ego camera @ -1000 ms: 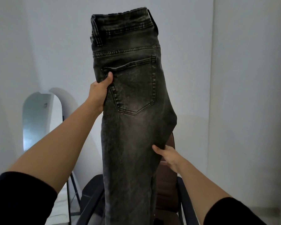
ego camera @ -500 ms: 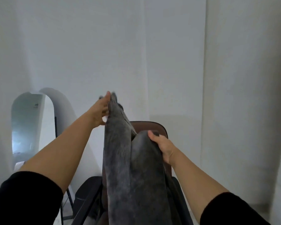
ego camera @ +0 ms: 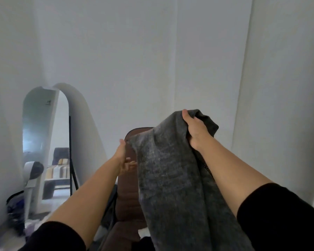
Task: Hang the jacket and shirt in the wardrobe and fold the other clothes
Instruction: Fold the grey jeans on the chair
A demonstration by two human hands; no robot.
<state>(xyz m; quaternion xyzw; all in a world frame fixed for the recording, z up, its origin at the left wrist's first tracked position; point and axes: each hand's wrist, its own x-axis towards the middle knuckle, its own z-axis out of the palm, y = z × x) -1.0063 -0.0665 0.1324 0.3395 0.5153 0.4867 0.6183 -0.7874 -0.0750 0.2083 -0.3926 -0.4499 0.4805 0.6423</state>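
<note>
A pair of dark grey washed jeans (ego camera: 169,171) hangs folded over in front of me, draped down past the bottom of the view. My right hand (ego camera: 195,130) grips the top of the fold, thumb over the near side and fingers behind the cloth. My left hand (ego camera: 123,157) is just left of the jeans with its fingers spread and straight, holding nothing. Whether its fingertips touch the denim I cannot tell. No jacket, shirt or wardrobe is in view.
A brown padded chair (ego camera: 129,196) with dark armrests stands right behind the jeans. An arched standing mirror (ego camera: 45,142) on a black stand leans at the left wall. Dark items and clutter (ego camera: 14,212) lie on the floor at lower left. White walls surround.
The jeans went from held up full length to folded over. My left hand let go of the upper part and dropped lower; my right hand rose to the right, gripping the fold.
</note>
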